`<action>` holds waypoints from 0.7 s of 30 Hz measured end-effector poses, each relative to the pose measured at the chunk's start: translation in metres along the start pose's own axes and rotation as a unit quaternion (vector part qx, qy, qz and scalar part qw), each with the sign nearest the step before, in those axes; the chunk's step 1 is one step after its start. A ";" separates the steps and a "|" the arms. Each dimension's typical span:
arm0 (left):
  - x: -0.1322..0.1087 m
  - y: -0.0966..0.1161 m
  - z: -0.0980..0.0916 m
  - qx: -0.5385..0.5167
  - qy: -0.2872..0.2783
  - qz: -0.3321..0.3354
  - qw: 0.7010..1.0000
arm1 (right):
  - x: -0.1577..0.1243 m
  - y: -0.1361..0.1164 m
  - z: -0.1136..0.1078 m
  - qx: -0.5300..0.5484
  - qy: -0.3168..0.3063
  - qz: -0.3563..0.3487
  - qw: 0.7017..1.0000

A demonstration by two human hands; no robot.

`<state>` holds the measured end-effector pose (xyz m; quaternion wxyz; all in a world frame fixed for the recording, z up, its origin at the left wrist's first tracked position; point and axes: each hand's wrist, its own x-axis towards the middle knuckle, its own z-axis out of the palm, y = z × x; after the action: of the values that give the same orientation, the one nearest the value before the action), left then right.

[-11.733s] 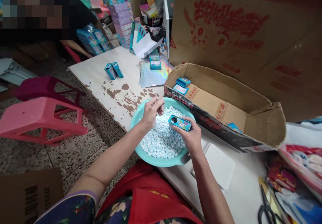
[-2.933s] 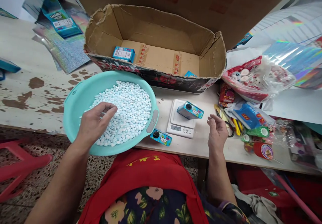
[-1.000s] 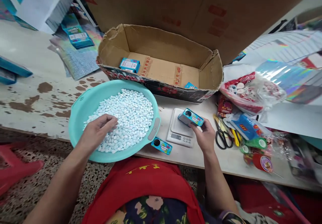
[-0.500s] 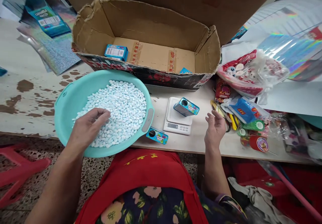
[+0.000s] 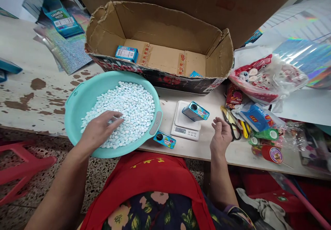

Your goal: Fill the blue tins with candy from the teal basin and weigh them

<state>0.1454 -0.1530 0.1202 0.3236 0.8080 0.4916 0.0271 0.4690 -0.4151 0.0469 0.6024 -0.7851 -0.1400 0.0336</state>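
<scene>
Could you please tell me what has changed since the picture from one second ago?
The right hand has let go of the blue tin, leaving it on the white scale, and moved off to the right. The left hand stays over the white pieces in the teal tub; the second tin remains beside the tub.

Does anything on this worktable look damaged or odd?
Yes, wear. The cardboard box has a ragged, uneven rim, as if roughly cut or torn. Left of the turquoise basin, the white tabletop shows irregular brown patches.
</scene>
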 end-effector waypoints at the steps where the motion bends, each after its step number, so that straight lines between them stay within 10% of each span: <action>1: 0.001 -0.002 0.002 0.042 -0.022 0.032 0.998 | 0.000 0.000 0.001 0.000 -0.003 0.000 1.000; 14: -0.002 0.001 0.010 0.199 -0.051 0.100 0.973 | -0.004 0.001 0.012 0.045 -0.066 -0.023 0.997; 21: -0.003 0.024 0.018 -0.179 0.070 0.022 0.981 | 0.009 -0.028 0.048 -0.033 -0.147 -0.109 0.983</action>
<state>0.1688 -0.1721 0.1198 0.4268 0.7439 0.4824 0.1779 0.4615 -0.3612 0.0619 0.5490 -0.7711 -0.3128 0.0779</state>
